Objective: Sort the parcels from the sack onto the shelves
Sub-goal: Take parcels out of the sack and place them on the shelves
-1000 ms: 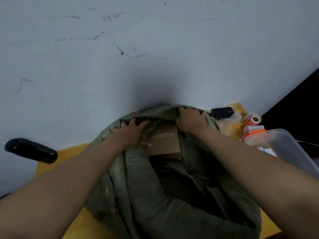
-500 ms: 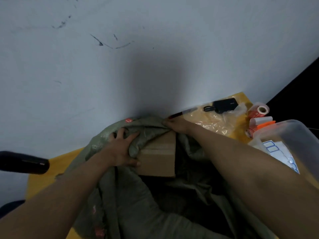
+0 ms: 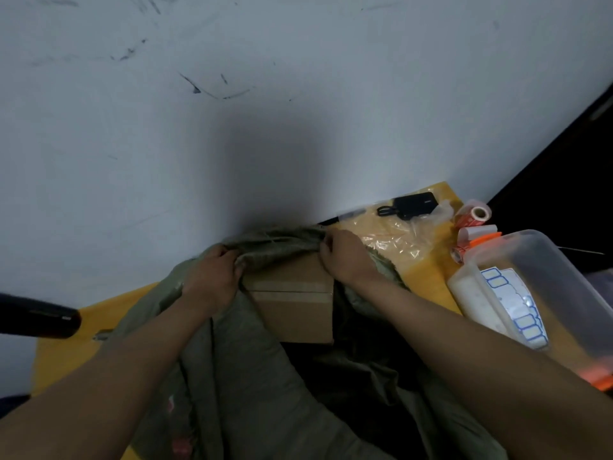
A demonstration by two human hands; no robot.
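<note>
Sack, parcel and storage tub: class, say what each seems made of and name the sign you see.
Sack: probably woven plastic or coarse cloth, matte olive; it creases and frays at the edge.
Parcel: corrugated cardboard, matte brown, with a tape strip.
Storage tub: translucent plastic; labels show through it.

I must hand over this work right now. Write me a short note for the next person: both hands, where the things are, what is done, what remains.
Left hand grips the sack's far rim on the left; right hand grips it on the right.
Sack lies on the yellow table, mouth open.
Cardboard box sits inside, partly uncovered, far end under the rim.
Done: sack opened, box exposed.
Left: free the box, lift it out, shelve it, check the sack for more parcels. No shelves in view.
</note>
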